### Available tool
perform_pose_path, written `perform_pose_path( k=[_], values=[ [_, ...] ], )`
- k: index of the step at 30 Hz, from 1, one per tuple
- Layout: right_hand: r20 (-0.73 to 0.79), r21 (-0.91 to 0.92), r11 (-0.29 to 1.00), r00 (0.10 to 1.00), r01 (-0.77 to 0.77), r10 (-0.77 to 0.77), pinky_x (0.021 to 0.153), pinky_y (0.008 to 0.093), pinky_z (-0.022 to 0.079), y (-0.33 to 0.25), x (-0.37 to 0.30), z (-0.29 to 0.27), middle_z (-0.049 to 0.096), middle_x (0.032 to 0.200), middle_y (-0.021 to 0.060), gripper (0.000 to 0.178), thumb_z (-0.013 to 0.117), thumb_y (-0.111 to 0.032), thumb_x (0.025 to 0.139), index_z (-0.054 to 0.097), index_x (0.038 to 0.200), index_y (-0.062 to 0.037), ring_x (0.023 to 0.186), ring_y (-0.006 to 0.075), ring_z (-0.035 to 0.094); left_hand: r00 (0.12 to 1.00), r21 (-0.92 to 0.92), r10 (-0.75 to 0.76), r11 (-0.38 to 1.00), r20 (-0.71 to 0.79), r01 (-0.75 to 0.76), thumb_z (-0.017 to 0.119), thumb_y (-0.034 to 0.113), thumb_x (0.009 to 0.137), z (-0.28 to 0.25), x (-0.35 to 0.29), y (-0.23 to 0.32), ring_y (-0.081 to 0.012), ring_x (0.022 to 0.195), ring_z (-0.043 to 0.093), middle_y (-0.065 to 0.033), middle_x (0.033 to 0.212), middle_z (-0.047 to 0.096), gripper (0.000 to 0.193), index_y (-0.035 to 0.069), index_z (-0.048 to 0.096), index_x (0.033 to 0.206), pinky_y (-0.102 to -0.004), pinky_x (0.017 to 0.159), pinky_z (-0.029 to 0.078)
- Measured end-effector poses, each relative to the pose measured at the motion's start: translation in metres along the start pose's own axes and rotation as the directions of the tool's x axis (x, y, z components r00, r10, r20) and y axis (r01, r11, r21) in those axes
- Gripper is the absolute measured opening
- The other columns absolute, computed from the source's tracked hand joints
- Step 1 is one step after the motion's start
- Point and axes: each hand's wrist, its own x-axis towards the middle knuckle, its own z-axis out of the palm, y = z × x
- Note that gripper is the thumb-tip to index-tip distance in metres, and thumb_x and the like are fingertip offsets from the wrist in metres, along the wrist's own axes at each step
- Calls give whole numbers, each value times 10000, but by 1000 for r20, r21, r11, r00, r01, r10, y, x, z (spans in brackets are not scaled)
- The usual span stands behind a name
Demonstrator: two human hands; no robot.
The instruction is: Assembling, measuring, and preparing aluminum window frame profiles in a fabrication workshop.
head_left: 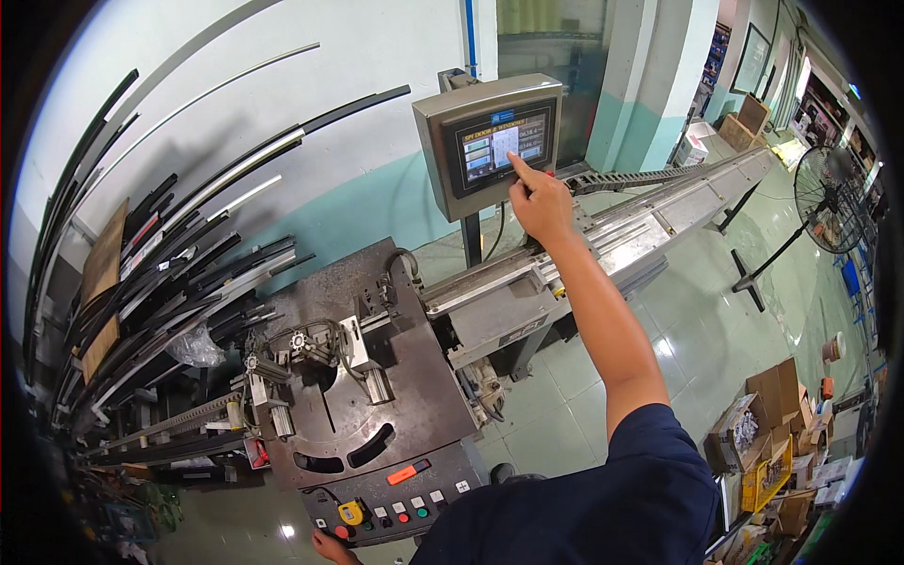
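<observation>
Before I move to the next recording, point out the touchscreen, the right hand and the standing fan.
Touchscreen (506, 140): head view, middle of the lit display.
Right hand (543, 203): head view, back of the hand.
Standing fan (829, 198): head view, centre of the guard.

On the touch screen (499, 153), yellow lettering (494, 131) runs along the upper edge, and digits (532, 132) stand near the right edge. Marks on the button plates (436, 495) are too small for reading.

A smooth white-and-teal painted wall (377, 38) spans ten to twelve o'clock; a square-edged white-and-teal pillar (645, 94) stands near one o'clock. Glossy pale-green floor tiles (711, 363) at four o'clock mirror white light.
</observation>
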Motion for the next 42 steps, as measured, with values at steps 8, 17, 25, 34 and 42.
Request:
perform_pose_path(
  k=[8, 17, 25, 34, 42],
  values=[
    [21, 19, 1000, 1000, 9, -9, 748, 423, 563, -5, 5, -10, 765, 950, 121, 461, 632, -127, 857, 732, 1296, -225, 802, 325, 706, 1000, 27, 17, 999, 1, -17, 537, 315, 1036, -2, 5, -6, -245, 931, 642, -147, 1097, 703, 452, -94, 654, 1189, -374, 872, 523],
    [21, 64, 997, 998, 51, -53, 724, 414, 564, -12, 7, -8, 757, 894, 109, 399, 633, -131, 851, 772, 1218, -207, 773, 304, 704, 999, 34, 32, 999, 22, -33, 543, 322, 1030, -2, 5, -7, -246, 941, 645, -153, 1111, 706, 462, -98, 654, 1187, -375, 874, 524],
    [-20, 69, 997, 999, 37, -36, 713, 403, 564, -10, 5, -3, 762, 913, 112, 353, 642, -131, 841, 792, 1159, -167, 782, 304, 711, 999, 27, -6, 1000, -36, 7, 549, 326, 1021, 0, 6, -13, -245, 958, 644, -147, 1136, 696, 468, -86, 652, 1217, -372, 891, 515],
    [-69, 113, 992, 996, 57, -49, 689, 402, 562, -9, 7, -3, 760, 890, 112, 345, 637, -126, 836, 797, 1139, -162, 760, 307, 711, 999, 120, -24, 992, -39, 28, 543, 309, 1029, -2, 5, -9, -280, 1018, 662, -198, 1184, 705, 482, -109, 641, 1249, -392, 937, 520],
    [-6, 101, 995, 1000, -13, 13, 721, 388, 566, -12, 8, -5, 761, 945, 155, 374, 629, -110, 833, 797, 1163, -160, 790, 318, 724, 999, 89, -26, 996, -25, 28, 549, 312, 1039, -2, 5, -7, -270, 983, 652, -188, 1160, 701, 479, -108, 643, 1247, -382, 914, 522]
  ],
)
